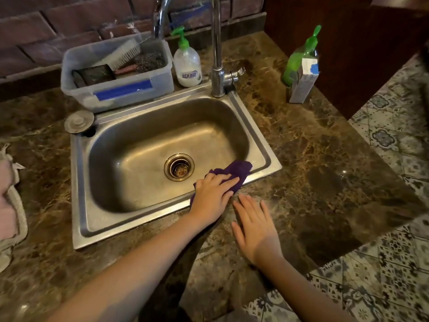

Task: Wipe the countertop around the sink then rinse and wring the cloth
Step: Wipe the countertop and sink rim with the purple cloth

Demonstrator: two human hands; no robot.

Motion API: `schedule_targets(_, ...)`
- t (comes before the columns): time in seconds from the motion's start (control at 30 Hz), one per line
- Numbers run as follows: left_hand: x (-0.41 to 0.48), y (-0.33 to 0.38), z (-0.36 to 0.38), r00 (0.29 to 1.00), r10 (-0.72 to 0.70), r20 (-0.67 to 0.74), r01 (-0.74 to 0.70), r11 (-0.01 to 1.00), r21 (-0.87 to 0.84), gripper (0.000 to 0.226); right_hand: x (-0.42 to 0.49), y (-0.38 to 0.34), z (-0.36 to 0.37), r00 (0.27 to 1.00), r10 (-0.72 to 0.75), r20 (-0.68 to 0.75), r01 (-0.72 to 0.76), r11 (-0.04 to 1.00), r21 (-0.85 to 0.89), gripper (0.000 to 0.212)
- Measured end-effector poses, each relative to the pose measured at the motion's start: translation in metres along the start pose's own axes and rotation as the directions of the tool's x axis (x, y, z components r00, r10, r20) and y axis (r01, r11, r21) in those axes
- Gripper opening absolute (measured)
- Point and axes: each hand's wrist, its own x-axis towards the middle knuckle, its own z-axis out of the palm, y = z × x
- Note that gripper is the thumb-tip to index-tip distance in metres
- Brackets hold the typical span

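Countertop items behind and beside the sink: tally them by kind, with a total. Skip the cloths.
Pump bottles: 2 (white soap bottle, green bottle)
Plastic tubs: 1 (clear tub of scrubbers)
Cartons: 1 (blue-and-white carton)
Sink stoppers: 1 (metal stopper)
Total: 5

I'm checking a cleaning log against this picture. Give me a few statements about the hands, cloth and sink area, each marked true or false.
1. The left hand presses a purple cloth on the sink rim. True.
2. The right hand holds the cloth too. False: it lies flat and empty on the countertop.
3. Water runs from the faucet. False: no stream shows.
4. A drain plug sits at the sink's far left corner. True.
5. The plastic bin is empty. False: it holds a brush and scrubbers.
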Motion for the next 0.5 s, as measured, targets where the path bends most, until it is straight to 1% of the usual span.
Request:
schedule_targets(0.1, -0.012, -0.009, -0.001, 0.999, 0.005, -0.033, -0.006, 0.999, -0.038, 0.036, 0.008, 0.044, -0.014, 0.992, 0.122, -0.036, -0.123, 0.992, -0.023, 0.051)
schedule_targets(0.2, 0.004, 0.002, 0.004, 1.000, 0.000, 0.007, 0.001, 0.999, -0.032, 0.037, 0.015, 0.078, -0.024, 0.995, 0.100, -0.023, -0.102, 0.993, -0.066, 0.054)
schedule_targets(0.3, 0.038, 0.023, 0.015, 0.995, 0.083, 0.059, -0.085, 0.996, 0.037, 0.038, 0.015, 0.080, -0.022, 0.994, 0.106, -0.022, -0.108, 0.990, -0.093, 0.054)
schedule_targets(0.37, 0.058, 0.037, 0.026, 0.991, 0.112, 0.076, -0.118, 0.990, 0.082, 0.038, 0.014, 0.078, -0.020, 0.994, 0.102, -0.035, -0.105, 0.991, -0.088, 0.052)
schedule_targets(0.5, 0.093, 0.041, 0.039, 0.994, 0.097, 0.060, -0.100, 0.994, 0.051, 0.040, 0.013, 0.083, -0.021, 0.995, 0.090, -0.048, -0.094, 0.992, -0.089, 0.052)
